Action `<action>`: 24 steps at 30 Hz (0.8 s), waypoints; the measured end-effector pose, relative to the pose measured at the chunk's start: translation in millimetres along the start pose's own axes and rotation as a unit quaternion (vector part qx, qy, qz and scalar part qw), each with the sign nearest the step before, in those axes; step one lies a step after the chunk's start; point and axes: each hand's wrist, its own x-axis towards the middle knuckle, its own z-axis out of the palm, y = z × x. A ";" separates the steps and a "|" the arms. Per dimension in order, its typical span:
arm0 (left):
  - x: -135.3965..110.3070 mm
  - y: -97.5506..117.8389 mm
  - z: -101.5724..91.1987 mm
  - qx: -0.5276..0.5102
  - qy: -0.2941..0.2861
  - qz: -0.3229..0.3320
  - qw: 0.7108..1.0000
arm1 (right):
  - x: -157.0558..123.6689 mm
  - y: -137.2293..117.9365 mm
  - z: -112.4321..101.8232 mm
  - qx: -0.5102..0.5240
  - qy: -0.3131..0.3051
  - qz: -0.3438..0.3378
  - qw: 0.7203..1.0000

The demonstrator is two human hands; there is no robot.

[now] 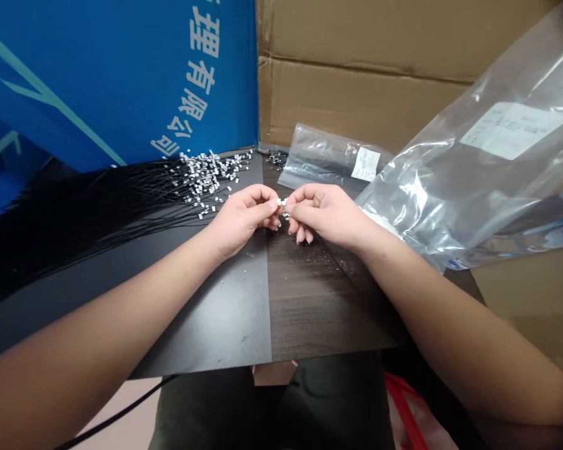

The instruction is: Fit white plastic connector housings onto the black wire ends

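Note:
My left hand (241, 217) and my right hand (327, 212) meet above the table, fingertips almost touching. Both are closed in a pinch on a small white connector (282, 203), mostly covered by the fingers and thumbs. Which part each hand grips is too small to make out. More small white pieces show just behind and below the fingertips. Left of my left hand lies a large bundle of thin black cables (98, 194), their white connector ends (206, 175) heaped together near the blue panel.
Behind stand a blue panel (122, 75) with white lettering and a cardboard sheet (366, 94). A small clear bag (326, 159) and a large labelled plastic bag (431, 181) lie on the right. Tiny scraps dot the dark table (309, 306) near its front edge.

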 end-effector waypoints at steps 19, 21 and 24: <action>0.4 3.2 -2.6 0.169 -0.041 0.054 0.983 | -4.6 -7.9 -3.6 -0.047 -0.004 0.020 0.999; 0.6 3.6 -2.4 0.171 -0.043 0.055 0.983 | -4.9 -8.4 -3.9 -0.054 -0.004 0.022 0.998; 0.7 3.9 -2.3 0.177 -0.044 0.057 0.982 | -5.6 -8.2 -4.7 -0.064 -0.008 0.014 0.998</action>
